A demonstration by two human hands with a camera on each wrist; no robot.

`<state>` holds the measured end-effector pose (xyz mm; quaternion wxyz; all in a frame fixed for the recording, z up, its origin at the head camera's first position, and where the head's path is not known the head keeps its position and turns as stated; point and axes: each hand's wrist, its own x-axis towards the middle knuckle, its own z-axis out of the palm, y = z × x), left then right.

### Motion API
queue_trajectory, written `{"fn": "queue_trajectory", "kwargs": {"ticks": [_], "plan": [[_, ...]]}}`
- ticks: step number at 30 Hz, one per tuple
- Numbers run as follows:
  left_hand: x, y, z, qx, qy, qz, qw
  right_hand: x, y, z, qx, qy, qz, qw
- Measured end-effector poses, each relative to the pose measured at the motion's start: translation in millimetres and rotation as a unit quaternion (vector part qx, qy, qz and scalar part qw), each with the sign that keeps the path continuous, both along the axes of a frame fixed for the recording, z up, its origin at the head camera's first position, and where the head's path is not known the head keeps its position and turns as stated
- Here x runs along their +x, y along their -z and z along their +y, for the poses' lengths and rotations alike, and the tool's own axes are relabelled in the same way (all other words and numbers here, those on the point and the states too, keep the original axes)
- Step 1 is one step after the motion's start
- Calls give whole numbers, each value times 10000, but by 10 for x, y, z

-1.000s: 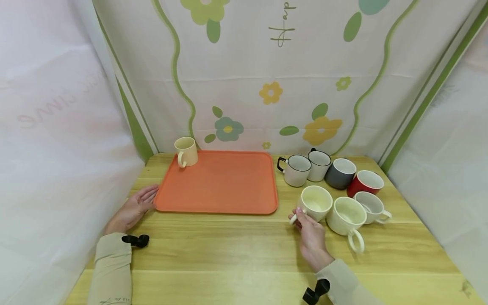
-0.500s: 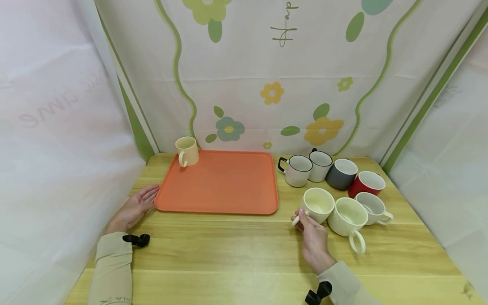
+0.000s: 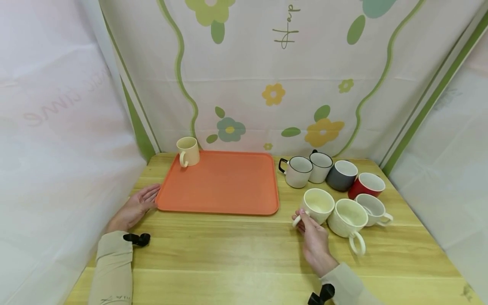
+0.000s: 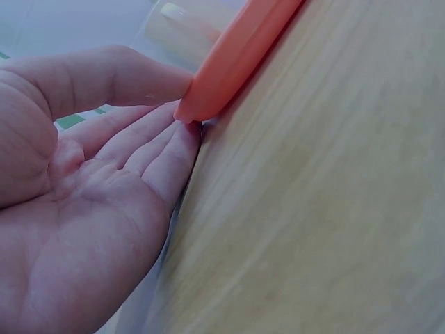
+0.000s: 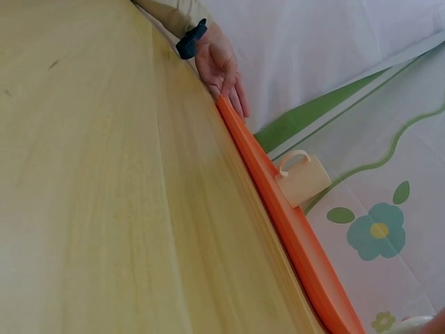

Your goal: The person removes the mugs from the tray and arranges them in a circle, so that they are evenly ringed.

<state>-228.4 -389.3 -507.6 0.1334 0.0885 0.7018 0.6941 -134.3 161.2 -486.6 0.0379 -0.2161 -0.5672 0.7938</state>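
In the head view my right hand [image 3: 315, 245] pinches the handle of a pale cream mug [image 3: 318, 204], thumb on top. This mug stands upright, close against a second cream mug [image 3: 347, 216] whose handle points toward me. At the left, my left hand [image 3: 136, 206] lies beside the near left corner of an orange tray [image 3: 219, 186]. Its fingers are straight, and in the left wrist view the thumb and fingertips touch the tray rim [image 4: 233, 66]. A beige mug [image 3: 188, 152] stands in the tray's far left corner. My right hand's grip is out of sight in the right wrist view.
Behind the cream mugs stand two white mugs with black rims [image 3: 299, 173], a dark grey mug [image 3: 342, 176], a red mug [image 3: 367, 185] and a white mug [image 3: 372, 209]. Printed curtains [image 3: 244, 63] enclose the wooden table [image 3: 228, 254] at the back and sides.
The cream mug and my right hand have shifted very slightly right, toward the second cream mug, during the first half second. My left hand and the tray stay in place.
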Motion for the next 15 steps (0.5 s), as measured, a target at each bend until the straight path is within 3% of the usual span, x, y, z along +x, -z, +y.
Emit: {"fn": "queue_trajectory", "kwargs": {"ticks": [5,9,15], "plan": [[-7,15,-4,4,1,16,10000,55,-13,98,241,-573,-31,9981],[-13,41,-6,-21,-1,36,10000,97,-25,224,841,-905,-20,9923],[-9,51,-22,-87,15,132,9999,122,-54,379,2068,-778,-8,9753]]}}
